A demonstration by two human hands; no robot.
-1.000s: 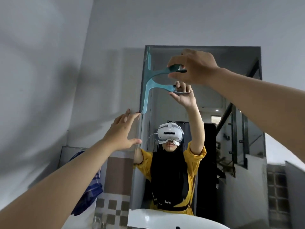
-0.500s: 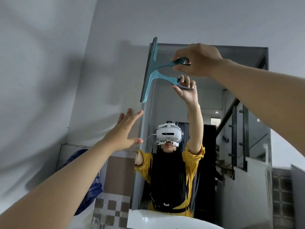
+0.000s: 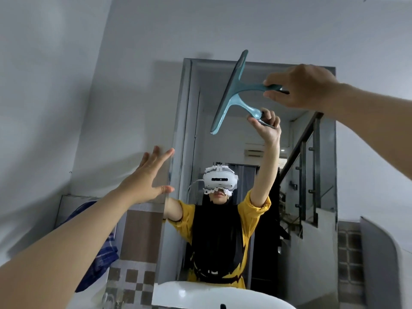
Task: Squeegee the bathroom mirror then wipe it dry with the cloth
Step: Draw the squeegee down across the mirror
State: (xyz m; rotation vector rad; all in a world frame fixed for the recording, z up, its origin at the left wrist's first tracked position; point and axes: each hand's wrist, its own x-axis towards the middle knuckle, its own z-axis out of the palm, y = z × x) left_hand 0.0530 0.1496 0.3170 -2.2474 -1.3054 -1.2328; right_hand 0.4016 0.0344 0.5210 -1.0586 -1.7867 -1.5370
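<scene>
The tall bathroom mirror hangs on the wall ahead and reflects a person in a yellow top. My right hand is raised to the mirror's top and grips the handle of a teal squeegee. Its blade stands nearly upright, tilted right at the top, over the mirror's upper middle, and its reflection joins it below. My left hand is spread flat with fingers apart beside the mirror's left edge and holds nothing. A blue checked cloth hangs on the wall at lower left, partly hidden by my left forearm.
A white basin sits under the mirror at the bottom. Brown and white checked tiles cover the lower wall left of it. Plain grey wall fills the left side and the space above the mirror.
My right hand has carried the squeegee from the mirror's top left edge rightward to its upper middle. My left hand stays spread beside the left edge.
</scene>
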